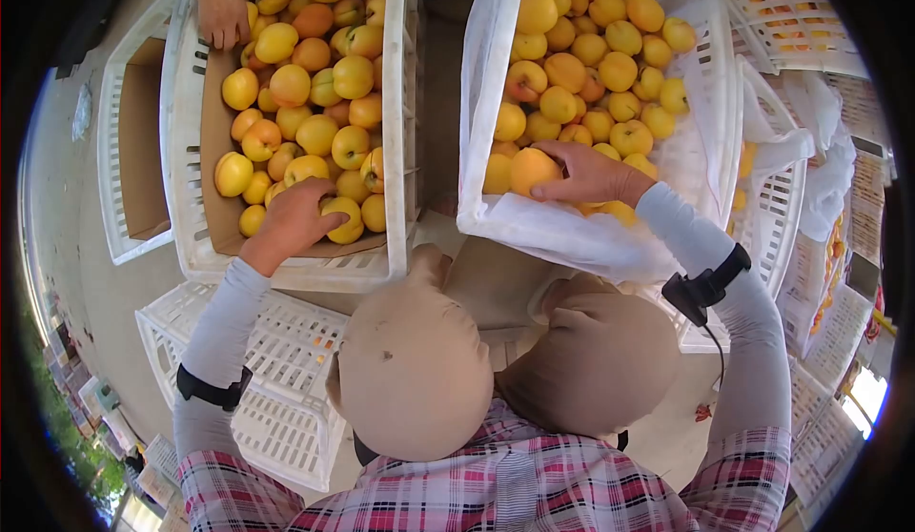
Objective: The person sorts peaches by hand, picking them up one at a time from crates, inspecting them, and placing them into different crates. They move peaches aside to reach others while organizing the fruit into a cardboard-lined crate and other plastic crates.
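Note:
My right hand point(589, 175) is closed around a large orange-yellow apricot point(532, 172) at the near left corner of the right crate point(469, 141). That crate is lined with thin white sheeting and holds many loose apricots point(620, 70). My left hand point(289, 219) reaches into the near side of the left crate point(400, 151), thumb and fingers curled at a yellow apricot point(343, 223); part of the grip is hidden. Cardboard lines this left crate, where apricots point(295, 84) lie in a heap.
Another person's hand point(222, 10) rests on the left crate's far left edge. A white crate point(119, 170) with cardboard stands farther left. An overturned-looking white crate point(276, 370) lies below my left forearm. More fruit crates point(791, 8) stand at the right.

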A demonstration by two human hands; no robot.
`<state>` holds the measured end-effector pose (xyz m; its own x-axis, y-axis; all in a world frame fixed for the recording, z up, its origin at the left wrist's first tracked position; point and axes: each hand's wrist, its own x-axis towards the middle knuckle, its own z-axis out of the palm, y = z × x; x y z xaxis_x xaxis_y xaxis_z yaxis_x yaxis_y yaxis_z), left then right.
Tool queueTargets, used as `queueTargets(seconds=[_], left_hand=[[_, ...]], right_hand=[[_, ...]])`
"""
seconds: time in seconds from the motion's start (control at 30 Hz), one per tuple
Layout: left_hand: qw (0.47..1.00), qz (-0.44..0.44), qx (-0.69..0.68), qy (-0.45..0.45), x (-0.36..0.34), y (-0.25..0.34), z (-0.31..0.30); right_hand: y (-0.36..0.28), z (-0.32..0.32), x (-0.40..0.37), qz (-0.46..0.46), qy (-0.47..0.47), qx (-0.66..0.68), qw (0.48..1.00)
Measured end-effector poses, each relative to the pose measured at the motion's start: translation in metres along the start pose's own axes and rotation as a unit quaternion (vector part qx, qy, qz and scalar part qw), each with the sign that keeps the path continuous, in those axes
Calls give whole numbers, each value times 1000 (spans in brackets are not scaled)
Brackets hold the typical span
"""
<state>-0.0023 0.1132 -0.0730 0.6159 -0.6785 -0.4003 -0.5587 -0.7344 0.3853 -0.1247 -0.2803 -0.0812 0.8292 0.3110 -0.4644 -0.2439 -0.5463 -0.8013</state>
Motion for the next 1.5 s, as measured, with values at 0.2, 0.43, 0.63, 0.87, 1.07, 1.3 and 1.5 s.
queueTargets(seconds=[0.2,0.43,0.63,0.87,1.07,1.3,1.5], left_hand=[[946,-5,-238,222,22,44,-42],[888,112,-421,146,13,122,-63],[871,108,-435,204,-7,109,-54],[943,-107,-239,206,-49,-24,-45],[963,-206,-157,-68,-73,-107,-38],[987,-133,-90,33,-66,-110,-24],[971,-166,-174,-4,-63,-101,-28]], right_hand=[[-26,-28,-5,101,-120,537,829],[-99,-12,17,47,-139,605,782],[-150,-4,16,45,-191,348,917],[-117,-29,-11,12,-17,259,966],[-87,-28,-27,53,61,274,958],[-66,-41,-53,97,96,197,971],[-13,-73,-64,175,149,110,967]])
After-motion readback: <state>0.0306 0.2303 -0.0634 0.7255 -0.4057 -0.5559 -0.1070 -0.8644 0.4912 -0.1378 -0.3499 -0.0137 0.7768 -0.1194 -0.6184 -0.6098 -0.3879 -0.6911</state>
